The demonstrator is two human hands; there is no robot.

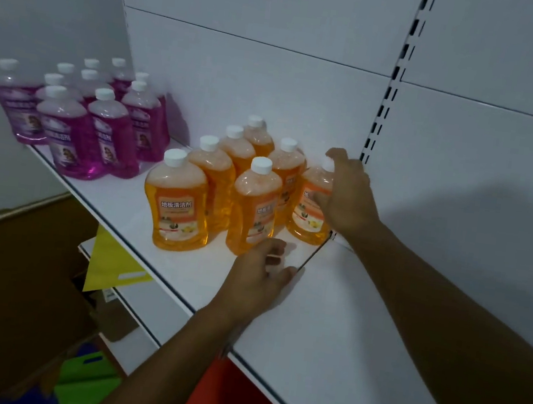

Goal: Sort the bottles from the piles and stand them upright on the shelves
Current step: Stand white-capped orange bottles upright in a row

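Head view: white shelf (pixel 181 268) w/ two groups of bottles, all standing upright, caps up, long axis vertical. Purple bottles (pixel 98 132) sit far left; orange bottles (pixel 227 183) stand centre in rows, labels facing near side.

Right hand (pixel 344 195) is on the rightmost orange bottle (pixel 307 214), which stands at the right end of the group, just left of the seam between shelf panels. Grip there: fingers wrapped round the upper body and shoulder, thumb side near the cap. The cap is mostly hidden behind the hand. The bottle looks set down on its base, prob. resting on the shelf, though base contact is partly in shadow so can't be sure.

Left hand (pixel 262 276) is near the front edge of the shelf, just near of the front orange bottle (pixel 254 210); its grip is released, fingers loosely curled, holding nothing, fingertips at or just above the shelf surface.

Handling, as a judgement: bottles are full of liquid, so fairly heavy for their size. Plastic walls are stiff enough but smooth, maybe a bit slippery. Flat oval body suits a grasp across the narrow sides at the shoulder or waist; taking it by the cap alone risks swing. Base is broad, so it should stand steady once square on the shelf.

Below the shelf, near left: yellow and green bags (pixel 114 266), a brown box.
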